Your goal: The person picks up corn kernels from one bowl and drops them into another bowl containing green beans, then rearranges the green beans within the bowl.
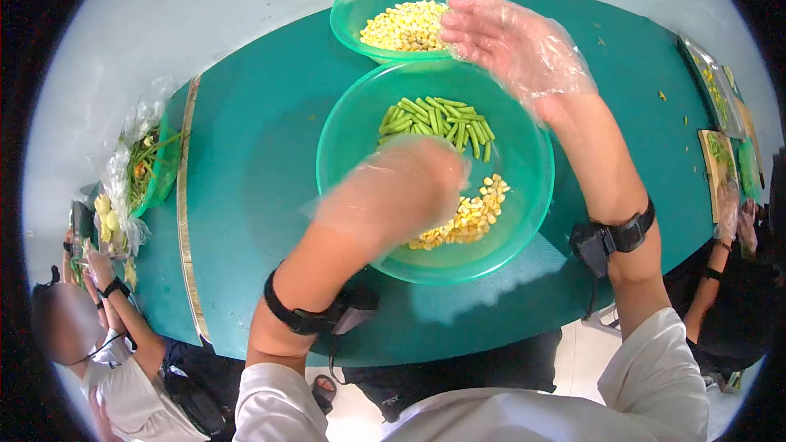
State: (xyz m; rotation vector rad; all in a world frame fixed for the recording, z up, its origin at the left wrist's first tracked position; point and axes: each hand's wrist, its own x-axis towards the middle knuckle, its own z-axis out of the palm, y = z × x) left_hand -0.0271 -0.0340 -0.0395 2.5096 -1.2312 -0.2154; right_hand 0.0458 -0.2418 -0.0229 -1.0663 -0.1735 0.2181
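Observation:
A large green plastic bowl [524,143] holds cut green beans [438,117] on its far side and yellow corn kernels [479,217] on its near side. My left hand [401,188], in a clear plastic glove, is over the middle of this bowl, between beans and corn. Motion smears its fingers, so whether they grip anything is hidden. A second green bowl [360,0] behind holds paler corn kernels [405,26]. My right hand [520,45], also gloved, is by that bowl's right side with fingers stretched out and nothing in them.
The green table [270,115] has a metallic seam strip [187,213] at left. Beyond it stands a green basket of vegetable scraps [151,160]. A co-worker [123,360] is at left. Another co-worker's gloved hands [729,205] are at right near a cutting board [714,164].

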